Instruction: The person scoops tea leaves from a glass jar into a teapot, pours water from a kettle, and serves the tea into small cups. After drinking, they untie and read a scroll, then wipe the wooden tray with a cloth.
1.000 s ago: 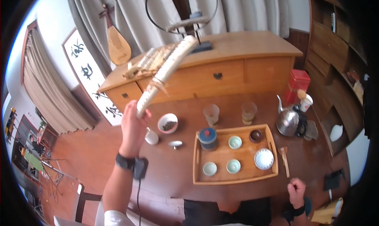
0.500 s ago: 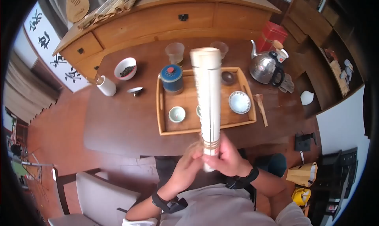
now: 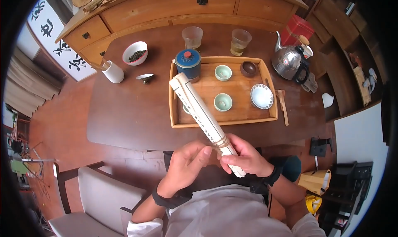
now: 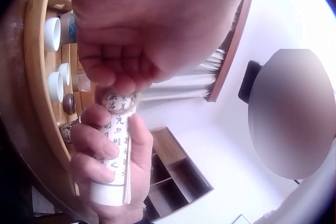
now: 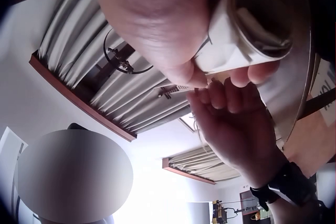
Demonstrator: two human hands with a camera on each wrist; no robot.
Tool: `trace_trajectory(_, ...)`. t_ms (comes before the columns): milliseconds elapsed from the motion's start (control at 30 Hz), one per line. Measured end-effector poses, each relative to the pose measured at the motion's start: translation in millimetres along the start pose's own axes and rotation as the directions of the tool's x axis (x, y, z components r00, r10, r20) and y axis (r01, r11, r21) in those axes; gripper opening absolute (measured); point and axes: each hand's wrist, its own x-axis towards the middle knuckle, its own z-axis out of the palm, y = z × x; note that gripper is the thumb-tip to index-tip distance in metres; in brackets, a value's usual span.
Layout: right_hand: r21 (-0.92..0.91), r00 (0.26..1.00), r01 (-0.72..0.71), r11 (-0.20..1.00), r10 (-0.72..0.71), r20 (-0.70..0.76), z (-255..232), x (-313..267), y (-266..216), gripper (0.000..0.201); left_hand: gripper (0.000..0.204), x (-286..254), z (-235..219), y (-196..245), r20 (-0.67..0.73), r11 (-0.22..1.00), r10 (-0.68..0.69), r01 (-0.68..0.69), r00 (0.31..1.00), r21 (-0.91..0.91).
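A rolled paper scroll (image 3: 199, 112) with black written characters leans up and to the left over the table's front edge. Brown twine (image 3: 221, 144) is wound round its lower part. My right hand (image 3: 250, 157) grips the scroll's lower end, thumb across the paper. At the twine, the curled fingers of my left hand (image 3: 185, 164) pinch at the tie, and a loose strand hangs beside that thumb in the right wrist view. In the left wrist view, the right hand's fingers (image 4: 94, 145) wrap the scroll (image 4: 116, 155). The rolled, hollow end (image 5: 262, 22) shows in the right wrist view.
A wooden tray (image 3: 232, 123) holds small green cups, a blue lidded canister (image 3: 188, 65) and a patterned bowl (image 3: 261, 96). Around it stand a steel kettle (image 3: 289, 62), two glasses, a bowl of tea leaves (image 3: 135, 54) and a white holder (image 3: 113, 72). A chair (image 3: 105, 187) is at left.
The left hand brought the scroll from over the back cabinet down before the body. The right hand came up and took its lower end; the scroll's top then tilted left, and the view dropped.
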Motion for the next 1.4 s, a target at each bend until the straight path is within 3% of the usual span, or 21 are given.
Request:
trace_trajectory(33,0.023,1.0,-0.014,1.0,0.014,0.005,2,1,1,0.043,0.025,-1,0,0,0.012,0.998,-0.031,0.031,0.999,-0.05)
trace_trajectory(100,0.067,0.999,-0.037,0.997,0.036,0.016,4,3,1,0.036,0.024,-1,0,-1,0.059,0.992,0.11,-0.106,0.992,-0.066)
trace_trajectory(133,0.197,0.996,-0.083,0.977,0.075,0.047,2,2,2,0.034,0.024,0,0,-1,0.082,0.981,0.182,-0.176,0.98,-0.078)
trace_trajectory(200,0.442,0.983,-0.18,0.879,0.14,0.121,-6,-1,7,0.031,0.022,-2,0,3,0.022,0.972,0.143,-0.136,0.99,-0.193)
trace_trajectory(267,0.503,0.971,-0.233,0.832,0.169,0.17,-6,-2,4,0.028,0.015,-3,-5,1,-0.055,0.965,0.072,-0.084,0.996,-0.247)
trace_trajectory(400,0.509,0.965,-0.257,0.821,0.186,0.187,-1,-1,1,0.025,0.006,0,-6,7,-0.11,0.949,0.233,-0.201,0.966,0.242)
trace_trajectory(533,0.406,0.979,-0.201,0.892,0.191,0.066,11,0,-1,0.026,0.01,4,5,4,-0.061,0.783,0.459,-0.371,0.887,0.499)
trace_trajectory(633,0.31,0.985,-0.174,0.935,0.169,0.042,13,1,-3,0.03,0.01,7,4,1,-0.053,0.715,0.495,-0.372,0.867,0.592)
trace_trajectory(733,0.153,0.993,-0.12,0.981,0.116,0.033,19,4,-7,0.043,0.011,4,8,8,-0.166,0.86,0.347,-0.242,0.923,0.449)
trace_trajectory(833,0.019,0.998,-0.065,0.998,0.065,0.02,19,5,0,0.057,0.009,3,7,9,-0.24,0.879,0.276,-0.143,0.931,0.454)
trace_trajectory(933,0.0,0.997,-0.081,0.997,0.081,0.004,23,4,-1,0.063,0.009,7,2,-2,-0.21,0.82,0.409,-0.257,0.888,0.511)
trace_trajectory(1033,0.089,0.995,-0.097,0.991,0.098,-0.004,22,4,-5,0.061,0.011,5,-2,-3,-0.24,0.88,0.334,-0.21,0.912,0.427)
trace_trajectory(1133,0.176,0.987,-0.16,0.971,0.153,0.056,18,4,-10,0.059,0.014,7,-7,-17,-0.282,0.985,0.128,-0.089,0.951,0.148)
trace_trajectory(1233,0.244,0.979,-0.201,0.949,0.187,0.08,18,3,-8,0.057,0.017,6,-8,-18,-0.261,0.99,-0.031,-0.007,0.965,-0.144)
trace_trajectory(1333,0.436,0.968,-0.25,0.864,0.219,0.122,15,2,-4,0.051,0.021,5,-8,-23,-0.22,0.968,-0.02,-0.036,0.975,-0.248)
trace_trajectory(1400,0.489,0.959,-0.283,0.825,0.237,0.155,13,3,-4,0.05,0.02,4,-9,-24,-0.205,0.981,0.016,-0.055,0.979,-0.184)
